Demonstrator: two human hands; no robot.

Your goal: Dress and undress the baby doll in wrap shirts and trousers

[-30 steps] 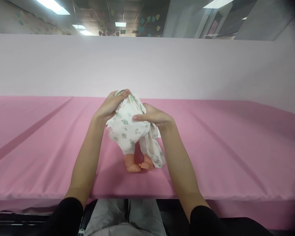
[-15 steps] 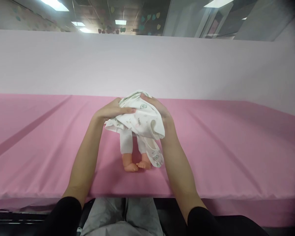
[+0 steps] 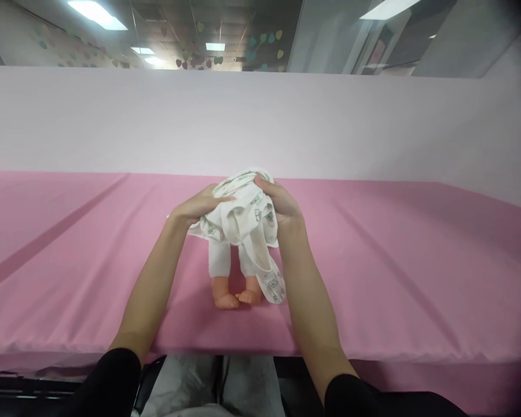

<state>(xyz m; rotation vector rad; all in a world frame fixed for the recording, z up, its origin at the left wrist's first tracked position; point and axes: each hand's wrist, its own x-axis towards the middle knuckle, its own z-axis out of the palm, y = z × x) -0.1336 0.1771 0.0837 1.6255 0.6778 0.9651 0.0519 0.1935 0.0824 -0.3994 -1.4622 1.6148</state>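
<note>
A baby doll lies on the pink-covered table with its bare feet toward me. A white baby garment with small printed figures is bunched over its upper part, so its head and trunk are hidden. My left hand grips the gathered cloth at the left, thumb on top. On the other side my right hand holds the cloth, its thumb near the rolled upper edge. One loose flap of the garment hangs down beside the doll's leg on the right.
The pink cloth covers the table to its front edge near my lap. A white partition stands behind it, with glass panels above. My legs in grey trousers are under the front edge.
The garment's front has folded and gathered more between my hands, its right lower corner drawn inward. Both hands still hold it. The view has tilted up slightly.
</note>
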